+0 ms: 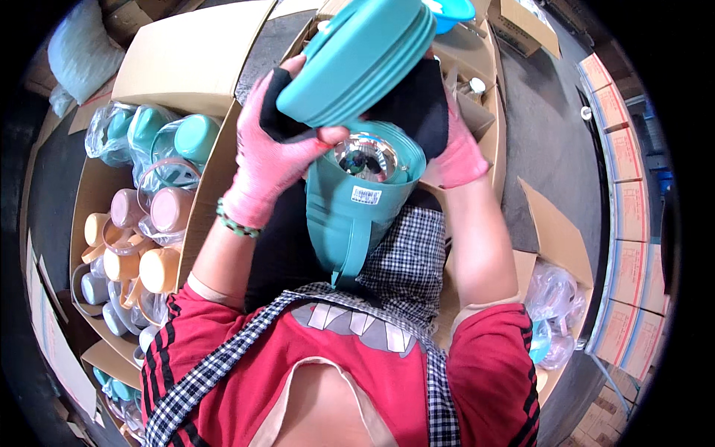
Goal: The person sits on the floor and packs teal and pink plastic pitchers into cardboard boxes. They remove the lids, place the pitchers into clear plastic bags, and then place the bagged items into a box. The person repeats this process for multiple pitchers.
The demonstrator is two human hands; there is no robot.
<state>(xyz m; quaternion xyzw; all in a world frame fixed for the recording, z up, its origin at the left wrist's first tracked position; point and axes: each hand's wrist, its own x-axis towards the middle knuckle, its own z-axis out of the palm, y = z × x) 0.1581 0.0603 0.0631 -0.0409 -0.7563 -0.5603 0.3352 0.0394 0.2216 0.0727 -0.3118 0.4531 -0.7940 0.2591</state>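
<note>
A teal plastic jug body (331,216) rests upside down between my knees, its handle (357,249) toward me and a small white label on its side. Inside its round opening shows a shiny silver liner (365,158). Above this opening, a wide teal threaded base cap (361,63) is held tilted. My left hand (272,141), in a pink and black glove, is closed on the cap's left edge, thumb underneath. On the cap's far right side is my right hand (439,123), gloved alike and closed on it; most of its fingers are hidden.
To the left, an open carton (205,194) holds several teal, pink, orange and grey jugs, some in clear plastic bags. A divided carton (488,119) stands ahead on the right. Bagged parts (551,298) fill another box at right. Stacked cartons (629,201) line the far right.
</note>
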